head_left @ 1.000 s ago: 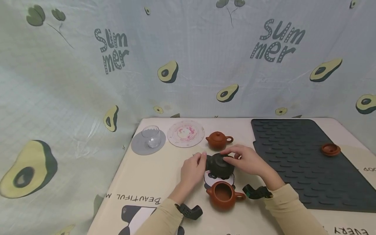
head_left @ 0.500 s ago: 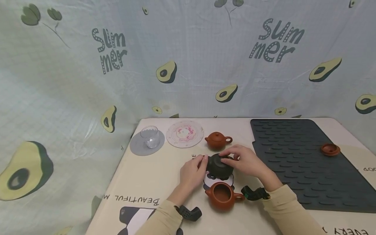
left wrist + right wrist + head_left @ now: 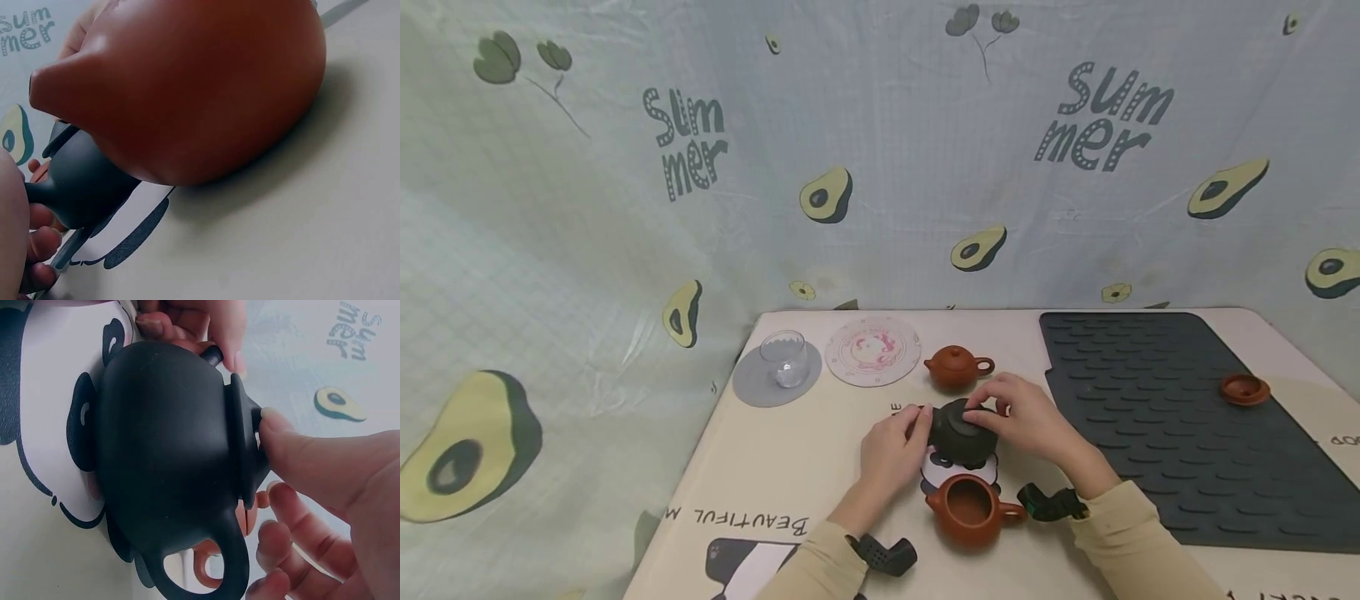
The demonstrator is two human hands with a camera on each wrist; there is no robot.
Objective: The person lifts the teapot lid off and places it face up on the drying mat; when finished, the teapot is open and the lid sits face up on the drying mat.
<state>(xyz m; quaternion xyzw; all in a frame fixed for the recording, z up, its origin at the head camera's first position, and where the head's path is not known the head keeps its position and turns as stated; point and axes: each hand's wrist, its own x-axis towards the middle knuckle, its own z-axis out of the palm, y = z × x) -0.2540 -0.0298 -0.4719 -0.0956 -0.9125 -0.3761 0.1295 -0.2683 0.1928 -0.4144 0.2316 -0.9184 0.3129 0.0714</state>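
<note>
Head view: three teapots [image 3: 959,429], two coasters [image 3: 873,350], one glass [image 3: 783,358], two hands [image 3: 891,446].

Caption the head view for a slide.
Both hands, left hand and right hand, hold a dark teapot above an open brown teapot.

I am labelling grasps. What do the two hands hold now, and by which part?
Both hold the dark teapot: the left hand grips its spout, and the right hand pinches the knob of its lid.

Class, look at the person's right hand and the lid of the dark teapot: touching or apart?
Touching. In the right wrist view, the right hand has its fingers pressed on the knob of the lid on the dark teapot.
</note>
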